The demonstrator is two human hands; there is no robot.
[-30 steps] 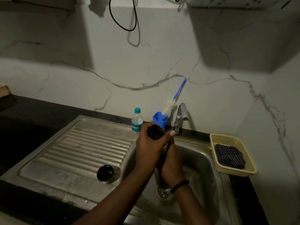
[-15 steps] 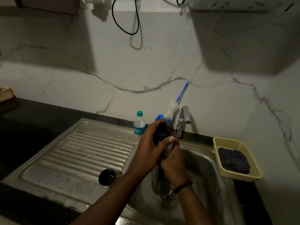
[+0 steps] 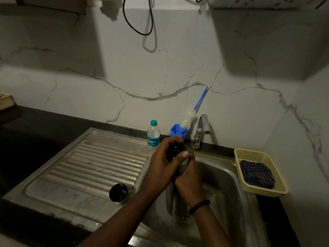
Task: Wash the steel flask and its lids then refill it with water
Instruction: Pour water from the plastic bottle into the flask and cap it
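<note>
The tall steel flask [image 3: 171, 202] stands upright in the sink basin [image 3: 229, 182]. My right hand [image 3: 189, 180] grips its upper body from the right. My left hand [image 3: 162, 166] wraps around the black inner lid [image 3: 175, 150] on the flask's mouth, thumb across the front. A second lid, a black cap with a steel rim [image 3: 119, 193], lies on the ribbed drainboard [image 3: 99, 166] to the left of the basin.
The tap [image 3: 201, 131] stands behind the basin. A small plastic water bottle [image 3: 153, 134] and a blue holder [image 3: 178, 131] with a bottle brush [image 3: 195, 111] sit beside the tap. A yellow basket [image 3: 263, 189] holding a dark cloth is at the right.
The view has tilted down a little, so everything sits lower in the frame. Both hands stay on the flask and lid; the left hand has shifted slightly around the lid.
</note>
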